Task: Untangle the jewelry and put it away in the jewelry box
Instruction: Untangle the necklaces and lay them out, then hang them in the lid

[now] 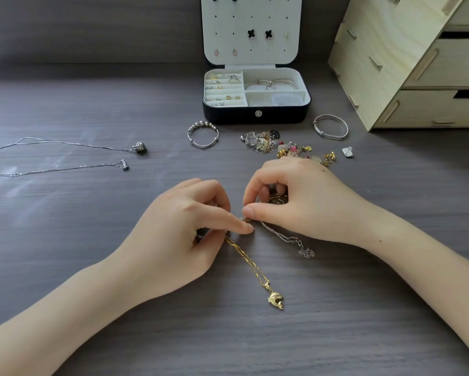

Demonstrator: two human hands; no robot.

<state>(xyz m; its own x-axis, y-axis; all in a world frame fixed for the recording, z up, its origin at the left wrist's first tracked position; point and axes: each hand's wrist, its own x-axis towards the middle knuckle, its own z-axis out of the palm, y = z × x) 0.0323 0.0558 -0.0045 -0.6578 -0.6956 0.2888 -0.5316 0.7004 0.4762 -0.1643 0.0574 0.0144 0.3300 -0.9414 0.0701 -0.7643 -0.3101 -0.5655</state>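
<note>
My left hand (pixel 184 232) and my right hand (pixel 295 202) meet at the middle of the table and pinch a knot of chains between fingertips. A gold necklace (pixel 251 265) with a fish-shaped pendant (pixel 276 300) trails toward me from my left fingers. A thin silver chain (pixel 285 237) runs out from under my right thumb, and a gold bundle sits under my right palm. The open jewelry box (pixel 256 115) stands at the back, with rings, earrings and bangles in its white compartments. A tangled pile of chains (pixel 262 141) lies in front of it.
Two silver necklaces (pixel 65 143) (pixel 59 170) lie stretched out at the left. A beaded silver bangle (pixel 203 135) and a plain silver bangle (pixel 330 127) flank the pile. Small gold and red charms (pixel 304 151) are scattered behind my right hand. A wooden drawer unit (pixel 418 63) stands at the back right.
</note>
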